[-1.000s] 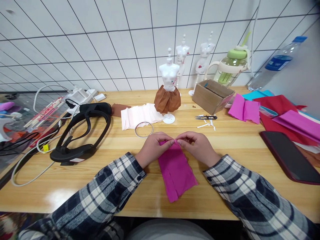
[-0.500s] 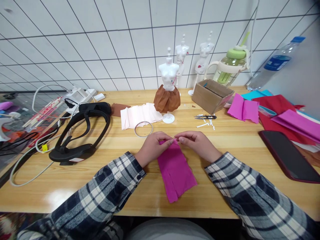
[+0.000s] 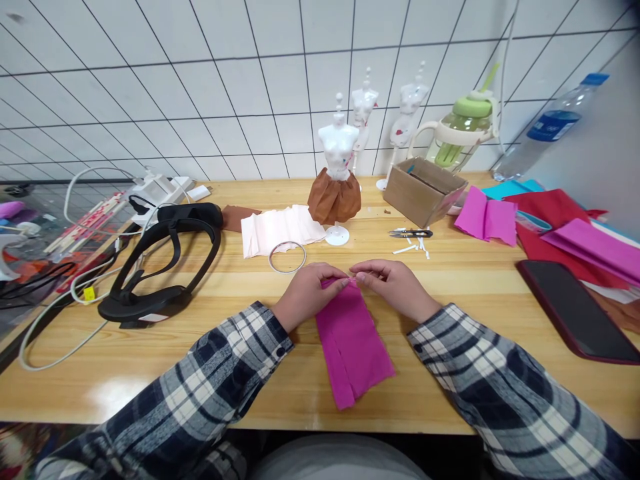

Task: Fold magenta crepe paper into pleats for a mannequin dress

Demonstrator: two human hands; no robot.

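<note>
Watching from far off, I see my left hand [image 3: 315, 293] pinching the top edge of the bright pink cloth [image 3: 356, 353], thumb on one side and fingers on the other; the cloth hangs down from there toward me, over the wooden table [image 3: 140, 353], right between my two sleeves; a thin line runs down its lower part.

My right hand [image 3: 397, 287] is at the top right corner, thumb and first finger close together; the tips are too small for me to tell if they grip the cloth or something thin beside it.

To do this bit well, I think I should let the left hand be the boss that holds, and let the right hand do the tiny moves; both pinches should sit near each other, so the edge between them lies flat and doesn't wrinkle; small, slow nips are best, because this cloth looks thin and a big tug could pull it crooked; the side edge looks a bit rough, so I would be gentle there.

The little black snips [image 3: 411, 233] lie farther back, well apart from my fingers; the round ring [image 3: 271, 257] lies beyond my left hand, so nothing crowds the cloth.
</note>
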